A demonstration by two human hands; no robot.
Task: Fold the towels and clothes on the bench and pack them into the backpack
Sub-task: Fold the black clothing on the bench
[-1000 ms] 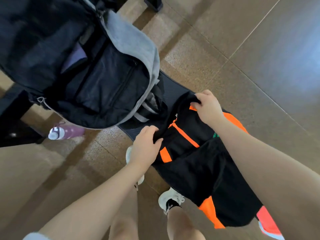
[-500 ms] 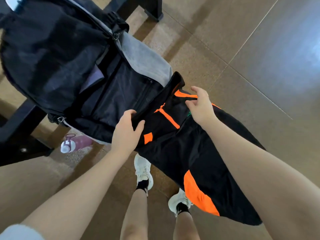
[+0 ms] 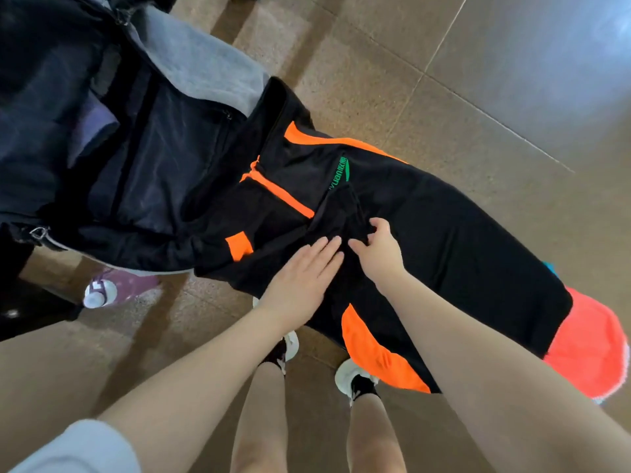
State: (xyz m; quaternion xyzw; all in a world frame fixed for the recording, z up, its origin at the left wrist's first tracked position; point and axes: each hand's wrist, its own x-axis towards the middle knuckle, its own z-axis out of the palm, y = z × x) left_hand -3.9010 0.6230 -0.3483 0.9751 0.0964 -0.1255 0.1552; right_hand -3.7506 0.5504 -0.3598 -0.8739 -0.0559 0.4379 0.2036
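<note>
**Both hands on the black and orange jacket beside the open backpack**

A black jacket [image 3: 444, 233] with orange stripes and panels and a small green logo lies stretched out across the middle of the view. Its upper end touches and partly overlaps the open backpack [image 3: 102, 148], which fills the upper left and shows a dark lining with an inner zip and a grey rim.

The left hand [image 3: 302, 278] lies flat on the jacket, fingers straight and close together, pressing the cloth. Just beside it, the right hand [image 3: 377, 250] has its fingers curled into a fold of the black cloth, thumb spread toward the left hand; it pinches the jacket there.

An orange-red garment [image 3: 594, 353] peeks out from under the jacket's lower right end. A purple bottle [image 3: 116, 290] with a white cap lies on the brown tiled floor [image 3: 478, 80] below the backpack. The person's bare legs and white shoes [image 3: 351, 375] show below the jacket.
</note>
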